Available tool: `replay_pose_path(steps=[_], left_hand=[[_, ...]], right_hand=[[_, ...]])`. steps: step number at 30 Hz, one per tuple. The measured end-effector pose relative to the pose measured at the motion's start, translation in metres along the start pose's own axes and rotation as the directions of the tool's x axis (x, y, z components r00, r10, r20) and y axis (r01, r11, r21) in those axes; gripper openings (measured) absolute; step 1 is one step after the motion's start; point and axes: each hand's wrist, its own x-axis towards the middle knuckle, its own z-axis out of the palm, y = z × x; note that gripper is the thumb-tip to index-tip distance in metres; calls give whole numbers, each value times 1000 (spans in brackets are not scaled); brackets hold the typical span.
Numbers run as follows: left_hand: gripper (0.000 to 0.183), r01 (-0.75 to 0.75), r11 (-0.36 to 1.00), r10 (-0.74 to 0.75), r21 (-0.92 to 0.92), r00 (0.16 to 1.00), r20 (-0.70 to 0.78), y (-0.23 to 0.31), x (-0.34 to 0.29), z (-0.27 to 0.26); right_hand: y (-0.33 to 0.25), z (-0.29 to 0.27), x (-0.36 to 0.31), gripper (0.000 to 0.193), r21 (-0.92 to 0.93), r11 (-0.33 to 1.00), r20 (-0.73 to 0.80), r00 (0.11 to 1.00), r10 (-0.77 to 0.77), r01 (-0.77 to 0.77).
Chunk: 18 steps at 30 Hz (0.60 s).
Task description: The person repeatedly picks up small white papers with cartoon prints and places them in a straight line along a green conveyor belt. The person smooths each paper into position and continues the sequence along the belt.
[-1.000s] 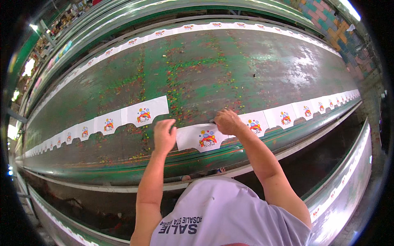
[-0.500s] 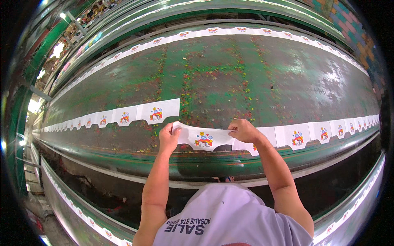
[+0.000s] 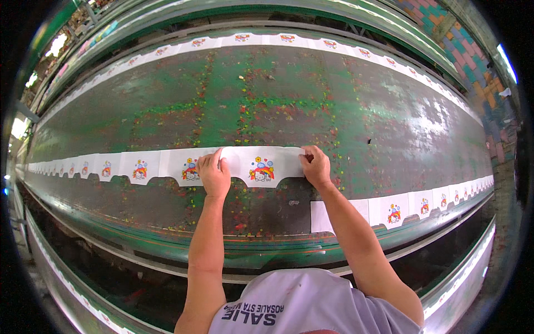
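A white fabric piece (image 3: pixel 283 158) with a colourful cartoon print is stretched between my hands, low over the long table (image 3: pixel 278 209). My left hand (image 3: pixel 214 173) grips its upper left corner, right above the end of a row of matching pieces (image 3: pixel 169 161) running off to the left. Its upper right corner is pinched in my right hand (image 3: pixel 316 166), fingers bent together. The piece lines up with that row, and its left edge meets the last printed piece, partly hidden by my left hand. Whether it lies fully flat cannot be told.
Nearer me on the right, another row of printed white pieces (image 3: pixel 395 211) follows the table's front edge. A further row (image 3: pixel 242 40) lines the far edge. The table surface is dark green with paint specks. More long tables stand behind, and coloured blocks (image 3: pixel 464 53) at the far right.
Both hands have carried the piece away from the near right row, forward and slightly left, to the end of the left row. My view has shifted a little.
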Motion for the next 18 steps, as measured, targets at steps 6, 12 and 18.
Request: replay_pose_path(steps=[6,12,18], left_hand=[[53,69,994,-67,90,997,-25,3,0,4],[68,-7,997,12,79,998,-67,6,2,-2],[65,-227,969,225,98,974,28,27,-21,-16]], right_hand=[[3,8,-1,24,-3,1000,-100,995,-22,22],[2,-17,1,25,415,868,76,961,266,-273],[42,-107,-38,21,47,987,190,972,141,-152]])
